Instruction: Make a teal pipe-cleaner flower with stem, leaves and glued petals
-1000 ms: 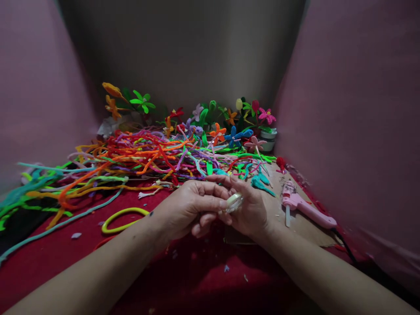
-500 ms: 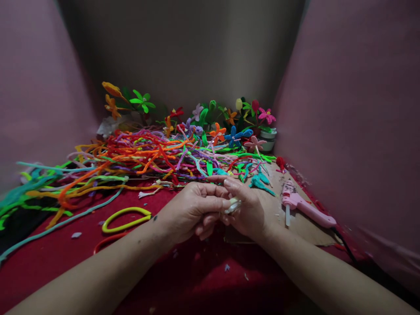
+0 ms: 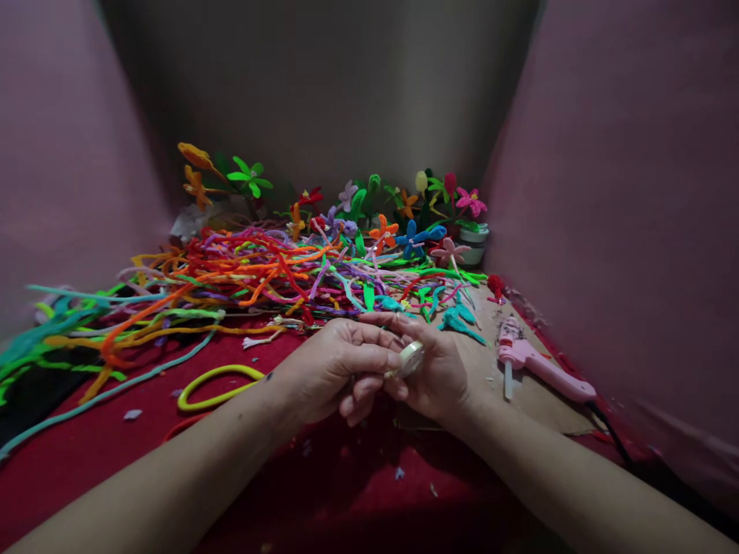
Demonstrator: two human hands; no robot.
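Note:
Both my hands meet above the front of the red cloth. A small, pale roll of tape (image 3: pixel 411 358) is tilted between them. My left hand (image 3: pixel 352 365) pinches its near left side with thumb and fingers. My right hand (image 3: pixel 436 369) curls around the roll from the right, its index finger reaching left behind the left hand's fingers. Fingers hide the roll's lower part, and I cannot make out any loose end of tape. Right behind the hands lie teal fuzzy pieces (image 3: pixel 462 319) on a cardboard sheet (image 3: pixel 473 369).
A pink glue gun (image 3: pixel 534 365) rests on the cardboard at right, its cord trailing off. Behind lies a heap of coloured pipe cleaners (image 3: pixel 248 265), with fuzzy flowers (image 3: pixel 411 240) and a small jar (image 3: pixel 473 245) farther back. A yellow loop (image 3: pixel 216 381) lies left.
The roll of tape has turned between my fingers, so more of its edge and face shows. My hands stay in nearly the same place.

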